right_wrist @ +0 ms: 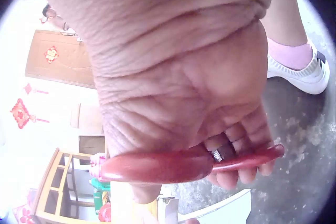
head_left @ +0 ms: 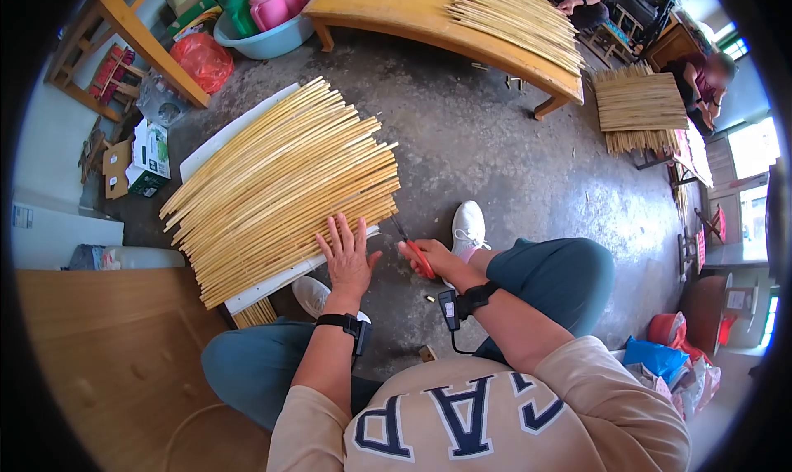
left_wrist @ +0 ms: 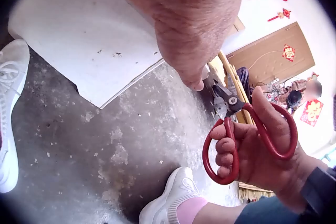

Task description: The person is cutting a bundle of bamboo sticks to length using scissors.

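A mat of long straw-coloured sticks (head_left: 280, 187), laid side by side, lies on a white board (head_left: 276, 280) in front of me. My left hand (head_left: 348, 261) rests palm down on its near right corner, fingers straight and spread. Just right of it, my right hand (head_left: 437, 257) grips red-handled scissors (head_left: 423, 263), with the blades reaching to the stick ends at the mat's right edge. In the left wrist view, fingers and thumb go through the scissors' red loops (left_wrist: 228, 155), which stand apart. The right wrist view shows a red loop (right_wrist: 157, 167) across the palm.
Behind stands a low wooden table (head_left: 388, 6) bearing more sticks (head_left: 516, 22). Another stick mat (head_left: 639, 101) is at the far right, near a seated person (head_left: 705, 84). A blue basin (head_left: 264, 43) and a carton (head_left: 148, 158) stand left. My shoe (head_left: 469, 224) is beside the scissors.
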Available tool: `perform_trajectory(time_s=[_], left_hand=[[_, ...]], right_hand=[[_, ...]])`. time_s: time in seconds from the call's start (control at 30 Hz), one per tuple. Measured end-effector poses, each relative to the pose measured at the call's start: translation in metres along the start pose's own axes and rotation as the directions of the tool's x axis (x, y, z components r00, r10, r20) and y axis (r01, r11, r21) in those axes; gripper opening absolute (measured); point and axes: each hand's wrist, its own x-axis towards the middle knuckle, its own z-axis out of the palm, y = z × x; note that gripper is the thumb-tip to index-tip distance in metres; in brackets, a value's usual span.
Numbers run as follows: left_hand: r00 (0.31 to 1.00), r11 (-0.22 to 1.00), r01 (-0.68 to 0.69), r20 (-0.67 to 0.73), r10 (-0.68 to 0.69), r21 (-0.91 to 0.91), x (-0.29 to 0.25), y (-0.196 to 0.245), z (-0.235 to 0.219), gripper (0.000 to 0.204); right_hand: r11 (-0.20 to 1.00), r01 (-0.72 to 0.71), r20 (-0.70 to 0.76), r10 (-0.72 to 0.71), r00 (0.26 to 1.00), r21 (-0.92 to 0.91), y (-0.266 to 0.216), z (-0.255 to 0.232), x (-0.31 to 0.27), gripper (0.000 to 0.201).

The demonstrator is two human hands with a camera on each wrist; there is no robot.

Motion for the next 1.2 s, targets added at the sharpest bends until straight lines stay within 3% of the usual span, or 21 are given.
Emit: perform_trajectory(time_s=[0.37, 0.93, 1.13, 1.2], left_hand=[[1.0, 0.999, 0.03, -0.001, -0.03, -0.016, 0.002, 0.001, 0.0, 0.071], [0.999, 0.997, 0.033, -0.007, -0.033, -0.076, 0.001, -0.001, -0.005, 0.071], [0.988, 0.981, 0.124, -0.071, -0.136, -0.146, -0.002, -0.011, -0.012, 0.075], [0.929, 0.939, 0.336, -0.14, -0.344, -0.074, -0.006, -0.02, -0.01, 0.076]], right_hand=[[0.999, -0.019, -0.086, 0.023, 0.996, 0.047, -0.014, 0.004, -0.009, 0.042], [0.998, -0.021, -0.079, 0.025, 0.997, 0.053, -0.015, 0.001, -0.005, 0.047], [1.0, -0.014, -0.087, 0.015, 0.996, 0.018, -0.013, 0.002, -0.002, 0.046], [0.999, -0.022, -0.076, 0.025, 0.997, 0.036, -0.014, 0.002, -0.002, 0.046]])
